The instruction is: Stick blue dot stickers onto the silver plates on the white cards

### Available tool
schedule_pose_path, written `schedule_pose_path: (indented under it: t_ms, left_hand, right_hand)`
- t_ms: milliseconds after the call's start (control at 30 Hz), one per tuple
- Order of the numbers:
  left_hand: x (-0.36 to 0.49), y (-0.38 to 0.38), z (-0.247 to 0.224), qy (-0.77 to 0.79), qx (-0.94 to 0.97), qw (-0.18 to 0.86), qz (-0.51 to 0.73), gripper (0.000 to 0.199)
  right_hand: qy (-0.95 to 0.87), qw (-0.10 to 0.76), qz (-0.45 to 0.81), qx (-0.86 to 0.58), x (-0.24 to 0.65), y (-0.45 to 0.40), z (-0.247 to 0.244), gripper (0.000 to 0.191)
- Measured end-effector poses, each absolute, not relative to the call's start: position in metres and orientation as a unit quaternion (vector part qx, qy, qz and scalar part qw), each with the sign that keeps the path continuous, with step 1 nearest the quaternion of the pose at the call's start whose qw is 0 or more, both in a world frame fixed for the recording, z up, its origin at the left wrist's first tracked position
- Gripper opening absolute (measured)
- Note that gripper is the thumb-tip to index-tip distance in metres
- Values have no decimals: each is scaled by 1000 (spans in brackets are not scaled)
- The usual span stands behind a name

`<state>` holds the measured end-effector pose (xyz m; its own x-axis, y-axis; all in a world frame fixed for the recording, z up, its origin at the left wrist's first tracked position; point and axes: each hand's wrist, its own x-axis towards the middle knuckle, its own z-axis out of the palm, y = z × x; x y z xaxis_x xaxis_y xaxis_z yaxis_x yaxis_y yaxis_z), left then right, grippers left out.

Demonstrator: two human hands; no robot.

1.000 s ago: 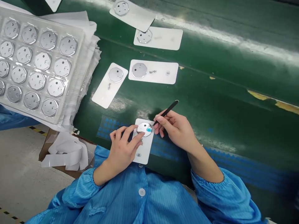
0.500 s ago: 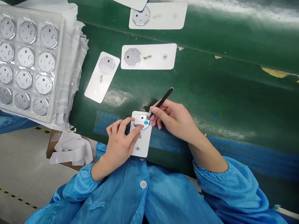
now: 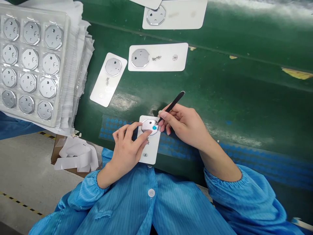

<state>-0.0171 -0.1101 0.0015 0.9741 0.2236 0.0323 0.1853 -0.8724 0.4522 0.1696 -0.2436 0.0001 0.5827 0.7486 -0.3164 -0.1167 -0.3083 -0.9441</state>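
Observation:
A white card [image 3: 151,150] lies at the near edge of the green table, with a silver octagonal plate [image 3: 146,124] on its upper end. My left hand [image 3: 127,143] grips the plate and card, its thumb and forefinger set against the plate. Pinched in my right hand [image 3: 188,125] are black tweezers [image 3: 174,102], slanting down to the plate's right side. At their tip sits a small blue round sticker [image 3: 154,127] on the plate. Whether the tips still grip the sticker is too small to see.
Left, a clear tray [image 3: 65,70] of silver octagonal plates rests on stacked white sheets [image 3: 80,58]. Beyond my hands lie a slanted card [image 3: 104,89], a level card [image 3: 165,65] and overlapping cards [image 3: 195,14]. Blue-dotted strips [image 3: 176,147] run along the front edge.
The whole view has shifted a little, with the cards and tray sliding slightly rightward in it. Both hands keep nearly the same pose at the plate, and the blue sticker stays in place on it.

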Motion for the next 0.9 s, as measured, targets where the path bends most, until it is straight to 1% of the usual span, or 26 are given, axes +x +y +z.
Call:
schedule_pose_path:
  t_ms: [633, 900]
  left_hand:
    - [-16, -111, 3, 103, 970, 216, 41, 30]
    - [-16, -112, 3, 107, 971, 210, 35, 30]
  right_hand:
    - [-234, 544, 398, -701, 169, -247, -5, 33]
    - [-171, 591, 404, -677, 168, -244, -2, 44]
